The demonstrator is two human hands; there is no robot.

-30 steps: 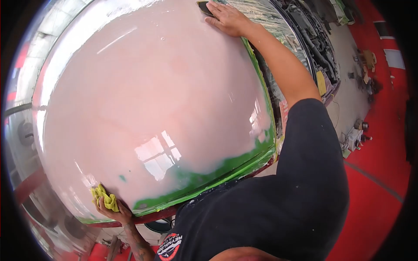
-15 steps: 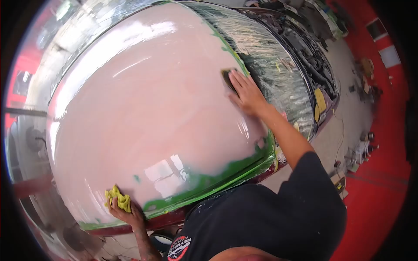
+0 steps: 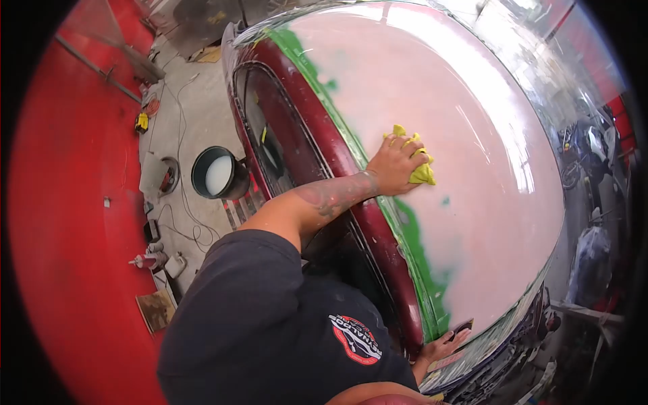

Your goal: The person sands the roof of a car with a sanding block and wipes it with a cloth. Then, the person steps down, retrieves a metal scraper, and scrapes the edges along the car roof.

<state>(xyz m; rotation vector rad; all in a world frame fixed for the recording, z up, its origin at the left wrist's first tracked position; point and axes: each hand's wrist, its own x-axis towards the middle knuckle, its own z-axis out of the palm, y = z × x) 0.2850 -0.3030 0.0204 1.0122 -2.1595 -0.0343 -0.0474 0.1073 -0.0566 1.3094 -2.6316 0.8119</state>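
Roof (image 3: 486,189), glossy, domed; left hand (image 3: 395,165) clutching crumpled yellow cloth (image 3: 423,173); right hand (image 3: 437,349) at dark pad (image 3: 464,327), grip unclear.

The head-worn camera is looking forward and down (bending straight lines strongly) over the wearer's black short-sleeved fabric shirt (image 3: 270,331) onto a nearby glossy, pale-pink, domed car panel (image 3: 466,162).

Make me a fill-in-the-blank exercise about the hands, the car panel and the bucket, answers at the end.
The left hand holds a crumpled fabric cloth whose colour is ____.
The glossy pale pink car panel has an uneven border coloured ____ beside the dark red bodywork.
Between the picture's top and bottom edges, the right hand, at a small flat dark pad, is nearer the ____.
Seen here, the round dark bucket stands to the ____ of the bodywork.
Missing words: yellow; green; bottom; left.
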